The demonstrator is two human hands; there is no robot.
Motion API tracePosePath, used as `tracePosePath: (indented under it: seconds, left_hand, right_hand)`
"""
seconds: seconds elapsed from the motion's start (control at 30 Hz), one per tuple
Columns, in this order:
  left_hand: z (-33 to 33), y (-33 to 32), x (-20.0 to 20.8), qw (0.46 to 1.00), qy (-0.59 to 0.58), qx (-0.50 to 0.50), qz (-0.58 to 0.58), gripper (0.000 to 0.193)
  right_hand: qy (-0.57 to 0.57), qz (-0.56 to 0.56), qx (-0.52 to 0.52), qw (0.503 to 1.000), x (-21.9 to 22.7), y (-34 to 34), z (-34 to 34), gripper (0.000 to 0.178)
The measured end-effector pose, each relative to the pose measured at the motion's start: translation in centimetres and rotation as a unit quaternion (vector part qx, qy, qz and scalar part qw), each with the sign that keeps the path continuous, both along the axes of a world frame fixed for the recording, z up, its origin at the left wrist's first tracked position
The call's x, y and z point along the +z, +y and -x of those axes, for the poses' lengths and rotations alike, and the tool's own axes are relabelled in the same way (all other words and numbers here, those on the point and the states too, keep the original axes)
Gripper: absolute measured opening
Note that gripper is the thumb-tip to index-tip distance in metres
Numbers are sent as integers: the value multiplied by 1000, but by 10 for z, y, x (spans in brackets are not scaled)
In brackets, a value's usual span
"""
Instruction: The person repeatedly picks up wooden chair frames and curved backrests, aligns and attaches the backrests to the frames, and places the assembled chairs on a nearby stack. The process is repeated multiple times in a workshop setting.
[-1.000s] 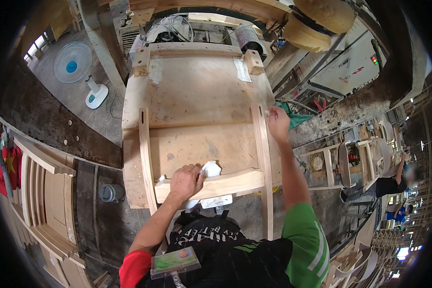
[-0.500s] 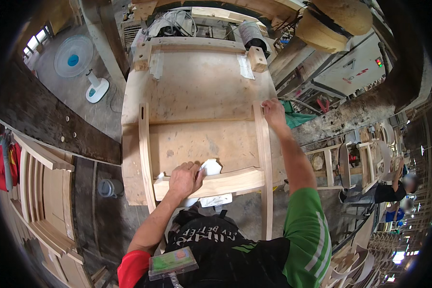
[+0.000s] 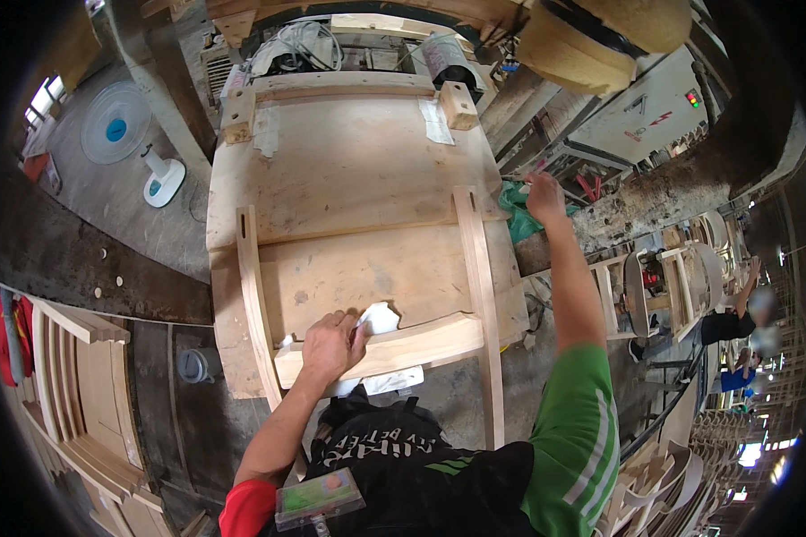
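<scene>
A pale wooden frame rests on the workbench, with two long side pieces joined by a crossbar near me. My left hand is closed over the crossbar, its fingertips beside a white cloth or paper pad. More white material shows under the bar. Slots are cut in the far ends of the left piece and the right piece. Off the bench's right edge, my right hand has its fingers bent together by a green bag or cloth. What those fingers hold, if anything, is too small to tell.
Wooden blocks and a rail bound the bench's far end. A thick beam runs along the right. A fan stands at the far left, stacked wooden parts at the near left. People work at the far right.
My right hand has left the far end of the right side piece and moved right to the green material. My left hand stays on the crossbar. The whole view has shifted slightly.
</scene>
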State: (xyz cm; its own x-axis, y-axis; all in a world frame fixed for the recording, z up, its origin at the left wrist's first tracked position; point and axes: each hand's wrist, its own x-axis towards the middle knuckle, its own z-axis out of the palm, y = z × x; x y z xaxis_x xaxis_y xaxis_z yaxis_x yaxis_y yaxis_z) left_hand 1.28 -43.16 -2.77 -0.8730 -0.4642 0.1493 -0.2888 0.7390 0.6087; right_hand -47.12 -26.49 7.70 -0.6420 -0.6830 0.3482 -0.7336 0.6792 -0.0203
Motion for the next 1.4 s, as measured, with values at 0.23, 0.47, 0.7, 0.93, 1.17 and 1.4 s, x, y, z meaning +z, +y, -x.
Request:
tracePosePath:
  seconds: [0.23,0.47,0.7,0.93,1.17,1.4]
  left_hand:
    - [-2,8,8,1000,-24,15,-8,30]
    - [-12,6,16,998,43,26,36,61]
    - [-16,34,-14,951,248,-76,166,59]
    - [21,170,6,935,271,-228,2,41]
    - [79,366,48,841,225,-470,-148,26]
    - [-1,520,50,756,91,-596,-255,21]
  right_hand:
    - [16,51,-23,998,16,29,-17,32]
    - [-201,119,46,971,8,127,-164,22]
    - [-327,313,-270,850,5,343,-371,26]
    - [-10,410,-461,787,35,503,-565,24]
    - [415,214,-692,550,132,599,-815,28]
    - [582,-79,-760,279,247,641,-1037,47]
